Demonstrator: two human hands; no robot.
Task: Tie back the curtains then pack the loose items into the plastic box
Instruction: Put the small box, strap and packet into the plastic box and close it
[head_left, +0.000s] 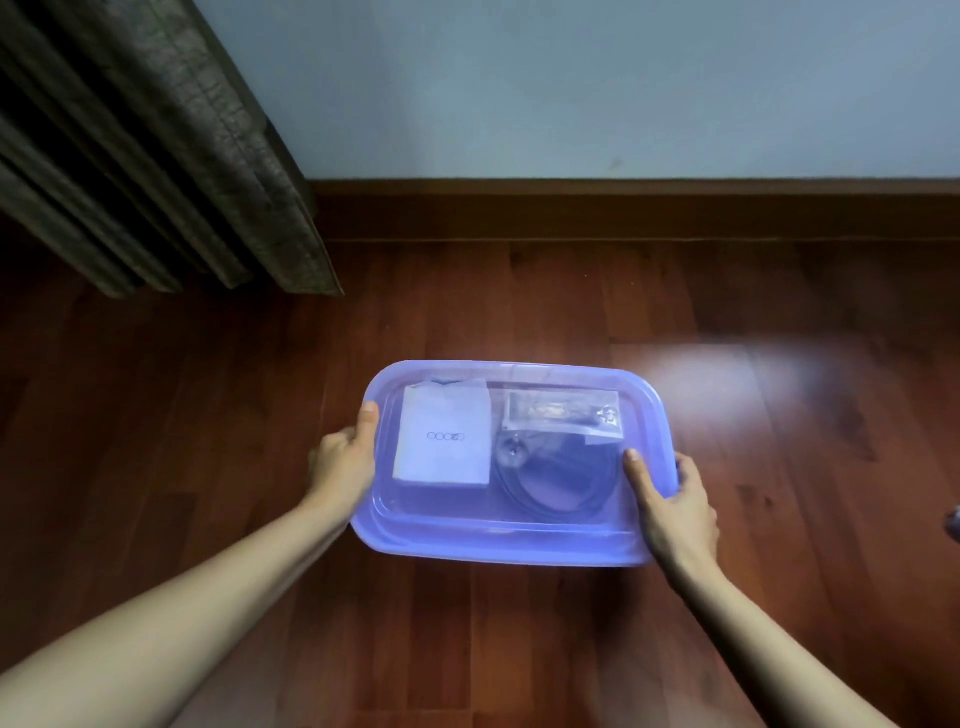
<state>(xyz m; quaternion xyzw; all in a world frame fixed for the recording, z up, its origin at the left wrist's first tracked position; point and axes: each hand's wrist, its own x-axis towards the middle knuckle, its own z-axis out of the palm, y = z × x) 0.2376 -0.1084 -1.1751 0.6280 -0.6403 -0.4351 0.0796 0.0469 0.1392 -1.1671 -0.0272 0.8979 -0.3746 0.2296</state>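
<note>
A purple translucent plastic box sits on the wooden floor with its lid on. Through the lid I see a white packet, a clear plastic bag with small parts and a coiled cable. My left hand grips the box's left side, thumb on the lid. My right hand grips the right side, thumb pressed on the lid. The dark curtain hangs at the upper left, its hem just above the floor.
A pale blue wall with a brown skirting board runs behind the box. Reddish wooden floor surrounds it. A small dark object shows at the right edge.
</note>
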